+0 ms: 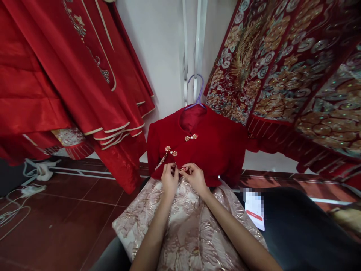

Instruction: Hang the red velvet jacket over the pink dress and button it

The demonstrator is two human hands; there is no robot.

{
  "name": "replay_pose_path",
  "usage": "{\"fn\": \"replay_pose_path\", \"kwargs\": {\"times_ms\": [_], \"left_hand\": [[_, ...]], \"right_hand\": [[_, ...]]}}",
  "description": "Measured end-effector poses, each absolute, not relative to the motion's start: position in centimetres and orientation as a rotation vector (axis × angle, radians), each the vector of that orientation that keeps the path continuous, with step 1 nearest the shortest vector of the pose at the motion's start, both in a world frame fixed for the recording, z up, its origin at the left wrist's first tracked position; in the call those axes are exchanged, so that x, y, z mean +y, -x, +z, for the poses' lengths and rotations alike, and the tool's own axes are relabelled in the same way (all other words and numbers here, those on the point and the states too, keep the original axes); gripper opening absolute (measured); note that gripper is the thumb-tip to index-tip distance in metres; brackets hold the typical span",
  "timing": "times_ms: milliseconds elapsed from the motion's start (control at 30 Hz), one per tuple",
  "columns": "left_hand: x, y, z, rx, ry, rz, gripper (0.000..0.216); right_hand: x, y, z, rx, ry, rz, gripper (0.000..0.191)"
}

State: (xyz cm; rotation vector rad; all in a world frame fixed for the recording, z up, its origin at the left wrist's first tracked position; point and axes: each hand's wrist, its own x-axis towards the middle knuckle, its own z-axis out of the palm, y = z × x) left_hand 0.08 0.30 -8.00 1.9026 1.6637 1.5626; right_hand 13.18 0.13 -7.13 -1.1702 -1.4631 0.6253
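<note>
A red jacket (216, 139) with a stand collar hangs on a purple wire hanger (199, 94). Beaded flower clasps sit on its front, one beaded clasp (191, 137) below the collar and another flower clasp (171, 151) lower on the left. Near the jacket's hem, my right hand (195, 176) pinches a small beaded clasp (183, 169). Close beside it, my left hand (170, 177) has its fingers pressed together at the jacket's front; what lies between them is too small to make out. Pale pink brocade fabric (186, 218) with a shiny leaf pattern spreads beneath both forearms.
Red garments (93, 75) with gold piping hang at left, and a heavily embroidered garment (273, 71) hangs at right. A lit phone (255, 214) rests on a black surface (304, 229). White cables (17, 210) and a power strip (33, 190) lie on the tiled floor (64, 222).
</note>
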Motion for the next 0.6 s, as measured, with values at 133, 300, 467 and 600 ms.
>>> {"fn": "replay_pose_path", "kwargs": {"times_ms": [133,300,467,600], "left_hand": [[0.04,-0.23,-8.4,1.61,-1.865,1.659,0.013],[-0.18,-0.15,-8.7,1.621,-1.867,1.622,0.017],[-0.36,-0.22,-8.99,1.585,-1.909,1.618,0.018],[-0.32,-0.19,-9.08,1.627,-1.896,1.62,0.018]], "right_hand": [[0.2,-13.11,-7.38,-1.42,1.145,0.731,0.016],[0.04,-12.87,-7.48,-1.374,1.106,0.849,0.017],[-0.08,-12.7,-7.77,-1.342,1.051,0.935,0.02],[0.08,-12.62,-8.15,-1.358,1.034,0.912,0.018]]}}
